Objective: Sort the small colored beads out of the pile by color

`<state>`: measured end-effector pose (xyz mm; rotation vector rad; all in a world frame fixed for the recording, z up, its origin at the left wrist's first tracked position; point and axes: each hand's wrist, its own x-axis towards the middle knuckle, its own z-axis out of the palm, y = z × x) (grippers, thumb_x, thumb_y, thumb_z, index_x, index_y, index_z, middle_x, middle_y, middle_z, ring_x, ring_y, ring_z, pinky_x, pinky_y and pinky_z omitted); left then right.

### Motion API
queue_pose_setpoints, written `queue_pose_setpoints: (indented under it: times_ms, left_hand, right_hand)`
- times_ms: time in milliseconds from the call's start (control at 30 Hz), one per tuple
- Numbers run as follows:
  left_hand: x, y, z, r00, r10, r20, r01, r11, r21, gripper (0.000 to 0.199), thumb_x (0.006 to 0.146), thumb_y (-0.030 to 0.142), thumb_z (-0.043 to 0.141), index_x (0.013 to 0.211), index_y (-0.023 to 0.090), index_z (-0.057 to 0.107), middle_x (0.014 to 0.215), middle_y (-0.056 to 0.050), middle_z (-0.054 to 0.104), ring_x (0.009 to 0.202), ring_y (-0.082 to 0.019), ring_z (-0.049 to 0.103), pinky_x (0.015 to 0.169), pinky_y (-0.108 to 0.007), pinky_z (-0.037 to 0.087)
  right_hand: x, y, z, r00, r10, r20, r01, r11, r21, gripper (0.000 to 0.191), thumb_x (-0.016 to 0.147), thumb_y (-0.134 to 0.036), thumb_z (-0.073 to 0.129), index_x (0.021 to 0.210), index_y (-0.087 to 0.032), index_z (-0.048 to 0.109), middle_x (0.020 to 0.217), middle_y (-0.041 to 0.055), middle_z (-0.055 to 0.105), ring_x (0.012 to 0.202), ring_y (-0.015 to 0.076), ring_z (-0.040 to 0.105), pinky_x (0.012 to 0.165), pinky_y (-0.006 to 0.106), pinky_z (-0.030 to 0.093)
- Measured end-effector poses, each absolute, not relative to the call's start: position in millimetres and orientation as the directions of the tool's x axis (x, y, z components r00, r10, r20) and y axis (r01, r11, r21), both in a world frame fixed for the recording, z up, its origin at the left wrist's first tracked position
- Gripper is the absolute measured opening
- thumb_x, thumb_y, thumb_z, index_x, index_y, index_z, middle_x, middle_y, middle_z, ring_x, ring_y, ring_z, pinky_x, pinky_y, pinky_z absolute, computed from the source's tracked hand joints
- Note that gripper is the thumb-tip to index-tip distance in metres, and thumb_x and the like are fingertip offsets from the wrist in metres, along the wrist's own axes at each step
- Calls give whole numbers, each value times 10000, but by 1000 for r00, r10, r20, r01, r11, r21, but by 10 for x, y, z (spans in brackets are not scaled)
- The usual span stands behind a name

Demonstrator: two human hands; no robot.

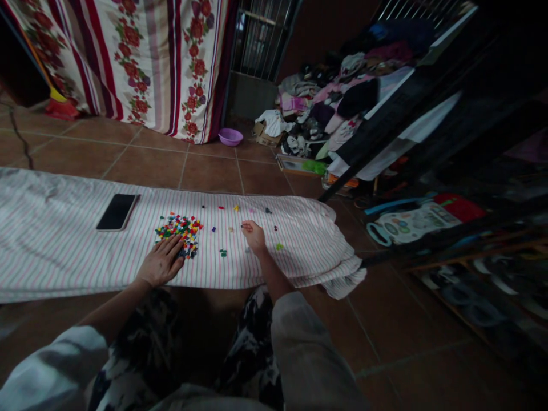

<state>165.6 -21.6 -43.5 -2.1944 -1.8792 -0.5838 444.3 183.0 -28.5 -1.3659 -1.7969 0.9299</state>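
Observation:
My left hand (pixel 161 261) lies flat, fingers stretched out, on the near edge of a heap of small multicoloured beads (pixel 180 227). Part of the heap is hidden under its fingers. My right hand (pixel 255 236) is closed in a pinch above the cloth, with a tiny dark spot at the fingertips too small to name. Around it sit small groups sorted by colour: yellow beads (pixel 237 208), red beads (pixel 221 208), dark green beads (pixel 223 253), lime green beads (pixel 279 246), purple beads (pixel 213 229) and dark grey beads (pixel 268 210).
A striped cloth (pixel 85 251) covers the long, low surface before me. On its left lies a phone (pixel 117 212). Beyond are a purple basin (pixel 230 137), a floral curtain (pixel 158 68) and piled clothes (pixel 325 108). A dark metal frame (pixel 363 154) stands at the right.

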Motion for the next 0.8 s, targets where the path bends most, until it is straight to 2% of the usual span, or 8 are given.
queue_pose_setpoints:
  times_ms: [133,233,467,600,800]
  left_hand:
    - [1648,-220,-459,120,903,412,978,-179,107,519,923,436,374,1331,154,525,1430,-144,502,1354,-290,431,1091,-490,388]
    - [1646,-221,-479,109,904,414,978,-173,119,524,915,437,392,1352,174,512,1437,-133,497,1357,-290,428,1097,-497,384]
    - [1655,-224,-467,104,907,407,980,-163,113,531,909,429,408,1368,182,508,1448,-124,487,1358,-287,430,1093,-479,390]
    - [1658,-229,-457,110,909,402,981,-164,105,537,911,440,404,1363,171,515,1456,-127,476,1358,-288,430,1096,-475,386]
    - [1673,-230,-443,109,911,398,984,-155,85,531,920,439,384,1359,173,519,1449,-124,485,1344,-280,448,1102,-473,383]
  right_hand:
    - [4600,1968,-221,-205,974,99,514,194,-836,212,783,-207,535,956,-220,658,949,13,720,880,141,670,835,276,524]
    - [4745,2137,-139,-157,984,88,605,166,-778,241,792,-207,522,978,-217,675,955,18,724,875,146,668,828,267,515]
    - [5097,2619,58,11,993,121,863,52,-502,326,822,-150,468,1027,-212,714,1011,48,726,935,172,653,836,256,469]
    - [5182,2761,86,21,994,110,912,27,-410,322,840,-157,476,1039,-214,723,988,59,724,917,171,652,795,238,458]
    - [5113,2852,44,-3,996,89,941,33,-338,289,856,-174,508,1044,-209,724,969,81,722,890,177,660,758,242,457]
